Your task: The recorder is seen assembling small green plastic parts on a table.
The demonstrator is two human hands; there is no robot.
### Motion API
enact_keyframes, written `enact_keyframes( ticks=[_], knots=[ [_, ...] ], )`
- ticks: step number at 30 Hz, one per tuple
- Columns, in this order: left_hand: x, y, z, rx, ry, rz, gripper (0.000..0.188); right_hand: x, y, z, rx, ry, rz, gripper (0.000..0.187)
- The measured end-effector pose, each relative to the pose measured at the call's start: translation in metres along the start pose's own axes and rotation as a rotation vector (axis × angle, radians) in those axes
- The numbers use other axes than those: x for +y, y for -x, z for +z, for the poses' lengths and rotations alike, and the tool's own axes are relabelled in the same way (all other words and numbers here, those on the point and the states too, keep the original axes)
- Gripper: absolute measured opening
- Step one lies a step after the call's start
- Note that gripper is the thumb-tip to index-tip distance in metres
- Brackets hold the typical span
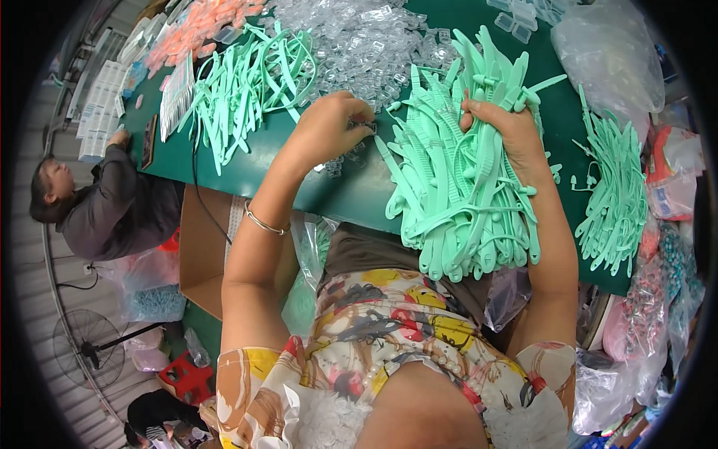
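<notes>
My right hand (512,127) is closed around some mint-green plastic straps at the top of a large pile of straps (441,172). The pile overhangs the table's near edge, and the straps have ridges and small knobs. My left hand (325,131) hovers over the table left of that pile, its fingers curled in towards the thumb. Small clear plastic buckles (351,159) lie beside and below its fingertips. Whatever sits between those fingertips is too small to make out. Beyond both hands spreads a big heap of clear buckles (359,45).
A looser heap of green straps (247,82) lies on the green table (262,153) at left, near orange pieces (202,30). Another strap bundle (613,194) is at right, below a clear plastic bag (609,56). Another person (120,202) sits at far left.
</notes>
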State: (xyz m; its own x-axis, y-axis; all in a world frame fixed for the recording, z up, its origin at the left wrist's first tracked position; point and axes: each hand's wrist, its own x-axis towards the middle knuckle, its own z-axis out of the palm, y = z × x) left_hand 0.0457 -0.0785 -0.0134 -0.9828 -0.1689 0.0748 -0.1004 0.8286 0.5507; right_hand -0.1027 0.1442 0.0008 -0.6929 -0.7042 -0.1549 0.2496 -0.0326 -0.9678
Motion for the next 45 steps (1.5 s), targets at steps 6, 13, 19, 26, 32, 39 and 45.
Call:
enact_keyframes(
  ticks=[6, 13, 19, 26, 32, 39, 45],
  knots=[
    [0.009, 0.005, 0.011, 0.044, -0.195, 0.009, 0.017, 0.002, -0.001, 0.0, -0.004, -0.004, 0.005, 0.02],
    [0.01, 0.005, 0.017, 0.102, -0.278, 0.062, 0.016, 0.003, 0.0, 0.0, -0.025, 0.025, -0.006, 0.019],
    [0.011, 0.001, 0.016, 0.236, -0.246, 0.21, 0.021, 0.003, 0.001, 0.0, -0.009, 0.054, -0.033, 0.02],
    [0.024, -0.014, 0.015, 0.265, 0.326, 0.031, 0.02, 0.001, 0.004, 0.001, -0.028, 0.091, 0.004, 0.021],
    [0.037, -0.03, 0.01, 0.375, 0.27, 0.175, 0.019, 0.004, 0.003, 0.0, -0.043, 0.152, -0.05, 0.02],
    [0.045, -0.032, -0.001, 0.448, 0.114, 0.254, 0.02, 0.006, 0.001, 0.002, -0.01, 0.163, -0.037, 0.02],
    [0.044, -0.031, -0.008, 0.452, -0.041, 0.356, 0.02, 0.007, 0.002, 0.002, 0.0, 0.264, -0.06, 0.02]
  ],
)
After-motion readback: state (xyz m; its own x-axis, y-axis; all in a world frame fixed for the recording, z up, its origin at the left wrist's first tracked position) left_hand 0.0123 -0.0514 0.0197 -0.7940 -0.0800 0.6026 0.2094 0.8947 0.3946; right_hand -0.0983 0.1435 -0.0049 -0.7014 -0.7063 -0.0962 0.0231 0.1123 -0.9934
